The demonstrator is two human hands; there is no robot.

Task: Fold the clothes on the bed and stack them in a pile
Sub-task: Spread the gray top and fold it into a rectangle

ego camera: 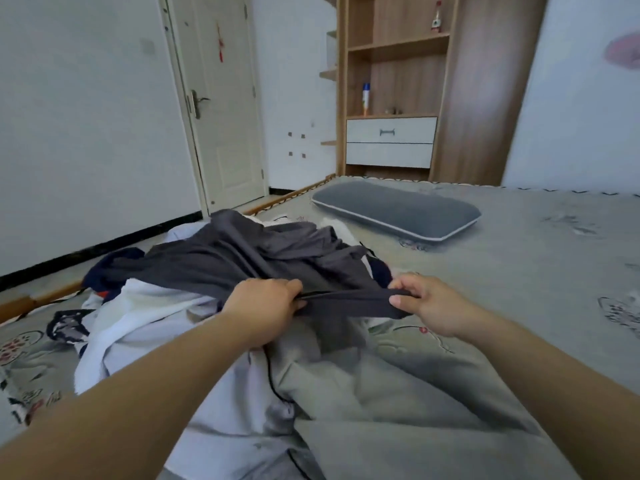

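Left of centre: left hand [266, 308] curled round the edge of the dark grey garment [242, 258], gripping it. Between the hands: that edge pulled taut, the rest heaped toward upper left over white clothes [145, 306], perhaps towels. Right of centre: right hand [427, 303] pinching the same edge. Upper right: grey pillow [398, 209] on the bed [536, 271].
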